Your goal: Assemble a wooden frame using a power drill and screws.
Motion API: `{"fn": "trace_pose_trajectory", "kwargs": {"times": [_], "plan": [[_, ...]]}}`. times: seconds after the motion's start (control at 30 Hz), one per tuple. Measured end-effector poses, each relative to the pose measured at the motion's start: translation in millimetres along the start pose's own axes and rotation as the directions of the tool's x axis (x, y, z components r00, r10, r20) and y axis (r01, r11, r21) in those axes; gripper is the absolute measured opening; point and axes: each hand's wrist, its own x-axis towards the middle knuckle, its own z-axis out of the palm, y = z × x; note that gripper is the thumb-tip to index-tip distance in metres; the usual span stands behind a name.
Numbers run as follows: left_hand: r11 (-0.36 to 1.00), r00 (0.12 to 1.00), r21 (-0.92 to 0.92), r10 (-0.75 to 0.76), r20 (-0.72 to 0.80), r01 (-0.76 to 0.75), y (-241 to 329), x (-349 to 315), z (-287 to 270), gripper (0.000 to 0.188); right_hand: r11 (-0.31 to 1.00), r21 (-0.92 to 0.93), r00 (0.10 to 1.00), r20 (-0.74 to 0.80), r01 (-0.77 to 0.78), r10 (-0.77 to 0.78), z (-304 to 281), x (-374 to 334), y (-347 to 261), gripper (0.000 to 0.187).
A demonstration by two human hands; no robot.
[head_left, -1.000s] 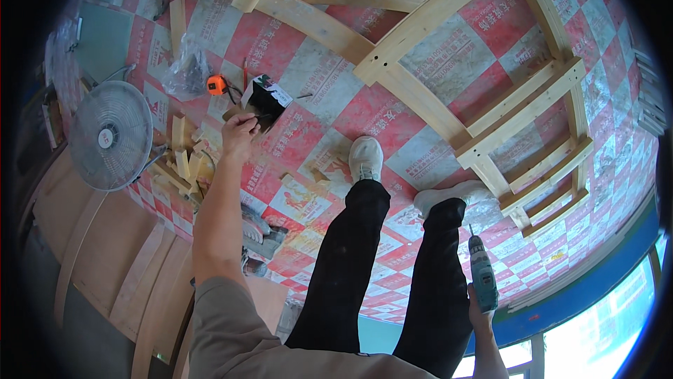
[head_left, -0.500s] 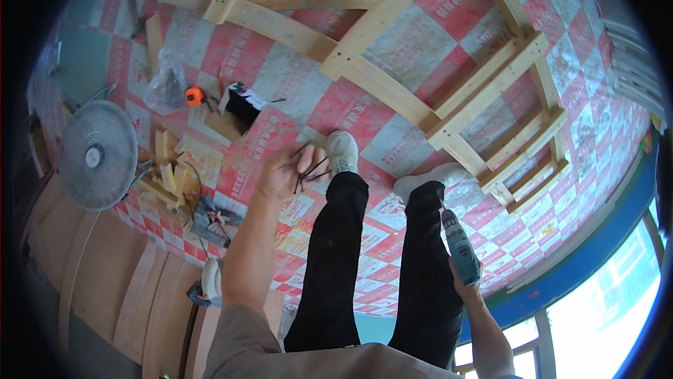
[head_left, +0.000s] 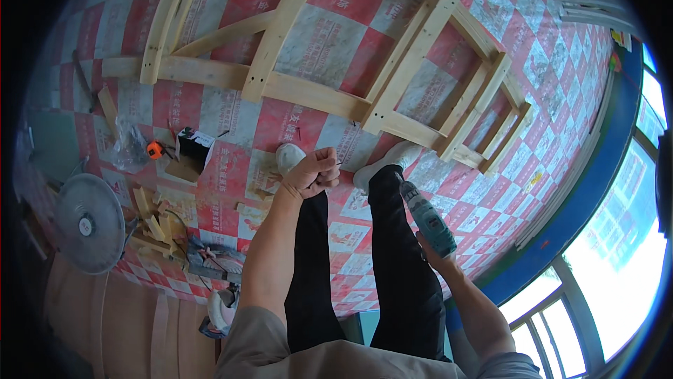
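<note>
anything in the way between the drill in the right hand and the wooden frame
Yes, in this view the right shoe lies between the tip of the drill, held in the right hand, and the wooden frame. The drill looks higher than the shoe, so it may not truly block.

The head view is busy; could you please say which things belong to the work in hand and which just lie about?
In hand: drill (right hand), thin dark piece (left hand); probably wooden frame.
Apparently lying about: plastic bag, wood offcuts.
</note>
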Motion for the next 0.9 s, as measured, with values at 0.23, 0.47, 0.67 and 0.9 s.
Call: {"fn": "trace_pose_trajectory", "kwargs": {"times": [0.23, 0.47, 0.67, 0.9], "plan": [[0.984, 0.978, 0.146, -0.071, -0.195, 0.101, -35, -13, 54, 0.014, 0.988, 0.118, 0.99, -0.116, 0.095, -0.081, -21, -30, -42, 0.012], [0.977, 0.981, 0.151, -0.127, -0.149, 0.15, -68, 9, 171, 0.015, 0.972, 0.218, 0.989, -0.135, 0.093, -0.064, -55, -75, -63, 0.021], [0.979, 0.959, 0.204, 0.06, -0.278, -0.002, -115, 92, 191, 0.01, 0.965, 0.259, 0.999, -0.03, 0.027, -0.02, -91, -77, -28, 0.026], [0.973, 0.958, 0.223, 0.111, -0.263, -0.052, -195, 212, 188, 0.008, 0.942, 0.335, 0.997, -0.07, 0.011, 0.014, -143, -43, 83, 0.022]]}}
